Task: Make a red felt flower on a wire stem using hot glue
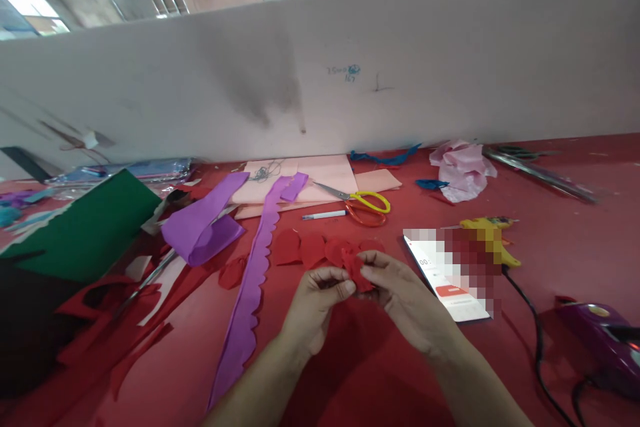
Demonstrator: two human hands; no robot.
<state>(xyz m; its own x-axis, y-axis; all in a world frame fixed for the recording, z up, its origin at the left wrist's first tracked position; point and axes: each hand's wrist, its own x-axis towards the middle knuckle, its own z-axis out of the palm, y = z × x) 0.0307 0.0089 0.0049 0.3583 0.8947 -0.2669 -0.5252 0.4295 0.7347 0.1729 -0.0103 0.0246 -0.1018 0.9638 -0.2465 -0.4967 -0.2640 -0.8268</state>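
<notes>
Both hands meet low in the middle of the view over a red table (575, 253). My left hand (315, 303) and my right hand (400, 297) pinch the same small red paper piece (356, 268) between their fingertips. Just beyond them lie three red paper petals (305, 248) in a row. A long purple scalloped paper strip (247, 300) runs along the left of my left forearm.
Yellow and orange scissors (363, 203), a white pen (325, 215) and pink sheets (325, 177) lie behind. A phone (450, 280) and a yellow glue gun (487, 237) sit right, a purple device (603, 337) with a black cable farther right. Green, red and purple paper is piled left.
</notes>
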